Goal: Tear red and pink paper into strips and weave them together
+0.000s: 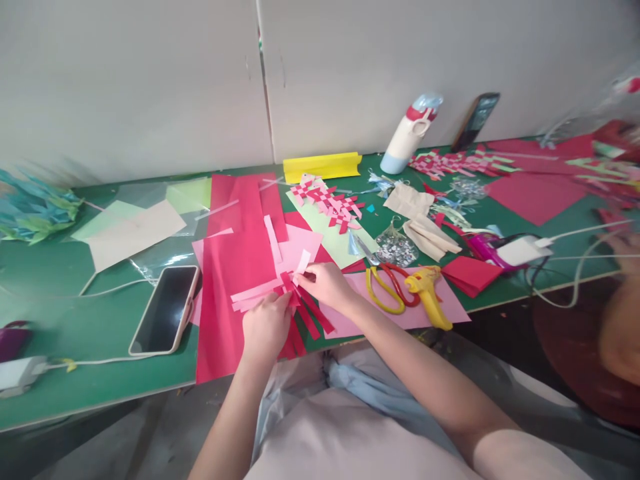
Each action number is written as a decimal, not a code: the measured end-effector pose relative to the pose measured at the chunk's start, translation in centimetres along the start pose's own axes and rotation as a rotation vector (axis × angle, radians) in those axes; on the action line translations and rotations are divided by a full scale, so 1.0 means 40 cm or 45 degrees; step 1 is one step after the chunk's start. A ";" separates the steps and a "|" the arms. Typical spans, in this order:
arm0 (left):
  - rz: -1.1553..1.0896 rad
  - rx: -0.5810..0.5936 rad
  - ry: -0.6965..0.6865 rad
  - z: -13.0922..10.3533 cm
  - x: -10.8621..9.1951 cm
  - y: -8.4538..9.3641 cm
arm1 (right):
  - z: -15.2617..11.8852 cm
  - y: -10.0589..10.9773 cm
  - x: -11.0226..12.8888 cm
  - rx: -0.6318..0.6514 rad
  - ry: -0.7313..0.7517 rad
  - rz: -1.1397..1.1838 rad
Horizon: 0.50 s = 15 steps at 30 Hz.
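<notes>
Red and pink paper strips (317,315) cross each other in a woven piece at the table's front edge. My left hand (269,323) is closed on the woven strips from the left, over the large red sheet (220,267). At their right side, my right hand (323,285) pinches the end of a pale pink strip, thumb and forefinger together. More pink strips (253,293) fan out to the left of the weave, and one loose strip (273,237) lies above it. Finished-looking woven pieces (330,203) rest on a light green sheet (345,240).
A phone (165,310) lies left of the red sheet. Scissors (385,290) and a yellow glue gun (429,293) lie right of my right hand. Farther back stand a bottle (411,133) and a second phone (476,121). Another person's arm shows at the far right.
</notes>
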<state>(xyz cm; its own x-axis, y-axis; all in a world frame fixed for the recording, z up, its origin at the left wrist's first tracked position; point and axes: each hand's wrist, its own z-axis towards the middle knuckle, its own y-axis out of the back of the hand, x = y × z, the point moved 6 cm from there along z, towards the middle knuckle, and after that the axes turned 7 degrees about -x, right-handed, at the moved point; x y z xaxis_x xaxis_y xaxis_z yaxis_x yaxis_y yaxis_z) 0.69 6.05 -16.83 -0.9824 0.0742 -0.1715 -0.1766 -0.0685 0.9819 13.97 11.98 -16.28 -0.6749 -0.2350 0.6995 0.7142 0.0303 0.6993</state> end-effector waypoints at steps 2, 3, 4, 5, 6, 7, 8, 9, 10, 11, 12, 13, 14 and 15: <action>0.024 -0.001 -0.034 -0.003 -0.006 -0.001 | 0.000 0.000 0.001 0.015 -0.009 0.002; 0.033 -0.007 -0.056 -0.005 -0.010 -0.001 | 0.001 0.000 0.003 0.019 -0.012 -0.002; 0.041 -0.017 -0.078 -0.007 -0.015 0.000 | 0.001 0.001 0.004 0.019 -0.013 -0.011; 0.043 -0.028 -0.102 -0.009 -0.019 0.000 | 0.001 0.002 0.005 0.018 -0.011 -0.022; 0.040 -0.039 -0.127 -0.011 -0.023 0.001 | 0.001 0.004 0.007 0.017 -0.008 -0.033; 0.027 -0.046 -0.154 -0.013 -0.027 0.002 | 0.001 0.005 0.008 0.019 -0.002 -0.044; 0.002 -0.049 -0.187 -0.015 -0.031 0.004 | 0.001 0.006 0.010 0.024 0.005 -0.053; -0.038 -0.049 -0.227 -0.017 -0.034 0.006 | 0.000 0.006 0.011 0.031 0.015 -0.065; -0.087 -0.053 -0.267 -0.019 -0.036 0.009 | -0.001 0.006 0.012 0.040 0.028 -0.078; -0.137 -0.073 -0.298 -0.020 -0.035 0.016 | -0.003 0.005 0.013 0.045 0.044 -0.094; -0.178 -0.111 -0.319 -0.021 -0.031 0.024 | -0.006 0.004 0.015 0.046 0.068 -0.105; -0.202 -0.163 -0.330 -0.021 -0.024 0.034 | -0.010 0.002 0.018 0.041 0.104 -0.107; -0.204 -0.227 -0.330 -0.020 -0.015 0.043 | -0.015 0.001 0.022 0.029 0.150 -0.097; -0.184 -0.286 -0.322 -0.019 -0.005 0.051 | -0.021 -0.001 0.027 0.013 0.200 -0.084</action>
<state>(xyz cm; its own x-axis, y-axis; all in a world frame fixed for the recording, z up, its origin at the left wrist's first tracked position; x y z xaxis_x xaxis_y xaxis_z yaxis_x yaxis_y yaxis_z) 0.47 5.15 -14.87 -0.9051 0.3410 -0.2540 -0.3488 -0.2538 0.9022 13.35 10.90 -15.68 -0.6822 -0.3861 0.6209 0.6670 0.0194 0.7448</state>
